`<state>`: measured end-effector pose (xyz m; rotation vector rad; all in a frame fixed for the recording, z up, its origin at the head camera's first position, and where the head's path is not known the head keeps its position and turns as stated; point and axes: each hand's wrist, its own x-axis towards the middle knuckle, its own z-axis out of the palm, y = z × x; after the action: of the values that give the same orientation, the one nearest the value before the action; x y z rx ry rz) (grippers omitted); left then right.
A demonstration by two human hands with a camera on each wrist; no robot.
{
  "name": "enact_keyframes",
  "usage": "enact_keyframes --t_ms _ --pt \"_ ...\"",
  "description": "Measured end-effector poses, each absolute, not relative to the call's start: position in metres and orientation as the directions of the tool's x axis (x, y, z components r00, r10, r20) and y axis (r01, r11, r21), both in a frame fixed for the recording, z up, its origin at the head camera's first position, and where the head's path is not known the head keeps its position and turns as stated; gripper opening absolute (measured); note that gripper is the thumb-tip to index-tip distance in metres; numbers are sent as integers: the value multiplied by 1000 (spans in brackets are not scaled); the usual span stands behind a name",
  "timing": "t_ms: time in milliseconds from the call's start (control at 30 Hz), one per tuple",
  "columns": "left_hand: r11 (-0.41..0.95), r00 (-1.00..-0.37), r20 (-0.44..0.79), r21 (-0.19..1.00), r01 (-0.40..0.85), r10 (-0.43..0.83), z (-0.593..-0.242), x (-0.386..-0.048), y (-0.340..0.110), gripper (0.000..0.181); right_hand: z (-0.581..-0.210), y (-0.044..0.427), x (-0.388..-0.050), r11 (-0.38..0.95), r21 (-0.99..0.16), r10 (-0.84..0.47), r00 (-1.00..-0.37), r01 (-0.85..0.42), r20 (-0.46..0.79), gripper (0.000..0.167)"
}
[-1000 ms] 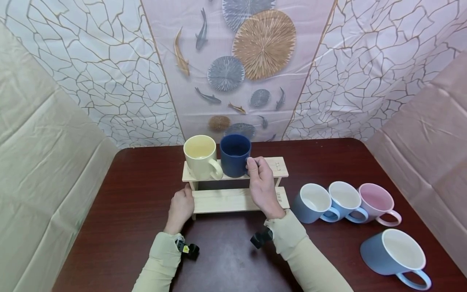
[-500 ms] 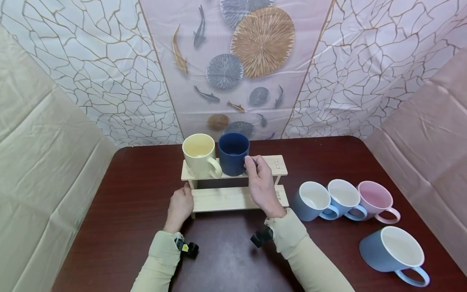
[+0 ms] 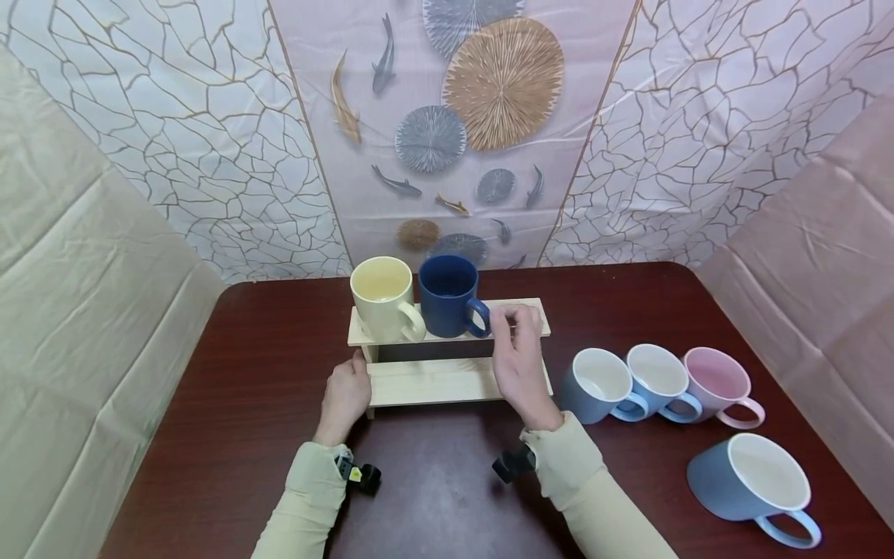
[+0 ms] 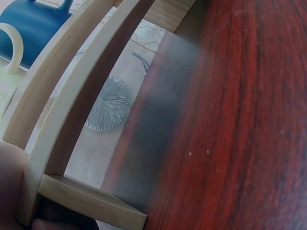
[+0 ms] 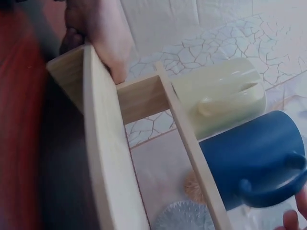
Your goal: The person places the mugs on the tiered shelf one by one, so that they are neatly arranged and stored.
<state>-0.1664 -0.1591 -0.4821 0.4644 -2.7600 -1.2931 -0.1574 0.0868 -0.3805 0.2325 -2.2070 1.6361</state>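
A two-tier wooden rack (image 3: 433,382) stands on the table. Its upper shelf bears a pale yellow mug (image 3: 377,314) on the left and a dark blue mug (image 3: 441,304) beside it, both upright with handles to the right. My left hand (image 3: 347,394) grips the rack's left end at the lower shelf; in the right wrist view that hand (image 5: 105,36) is wrapped about the wood. Just right of the blue mug's handle is my right hand (image 3: 520,365), fingers loosely bent and holding nothing. In the right wrist view, its fingertips (image 5: 290,219) show near the blue handle.
To the right of the rack, two light blue mugs (image 3: 597,388) and a pink mug (image 3: 719,380) stand in a close row. A grey-blue mug (image 3: 719,481) sits nearer the front right. Patterned cloth (image 3: 230,155) hangs behind the table.
My right hand has let go of the blue mug's handle and moved slightly right. The left hand and both mugs on the rack stay put.
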Motion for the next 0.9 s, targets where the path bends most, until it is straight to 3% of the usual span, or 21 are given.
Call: enact_keyframes --t_ms 133,333,467,600,767,900 --pt "604 -952 -66 759 -243 -300 -482 -166 -160 55 -406 105 -159 329 -881 145 -904 -340 403 21" --pt "598 -952 -66 765 -239 -297 -481 -166 -159 55 -403 128 -130 289 -889 151 -901 -354 408 15" --pt "596 -952 -82 762 -251 -296 -480 -165 -159 54 -401 149 -106 312 -850 182 -852 -424 492 10" --pt "601 -950 -80 757 -255 -302 -480 -165 -159 54 -402 174 -88 363 -795 319 -736 -487 597 12" --pt "594 -951 -70 767 -245 -302 -480 -165 -158 54 -404 218 -66 369 -784 568 -547 -499 615 14" --pt "596 -954 -58 769 -230 -294 -480 -165 -158 55 -408 259 -49 441 -843 759 -372 -308 534 12"
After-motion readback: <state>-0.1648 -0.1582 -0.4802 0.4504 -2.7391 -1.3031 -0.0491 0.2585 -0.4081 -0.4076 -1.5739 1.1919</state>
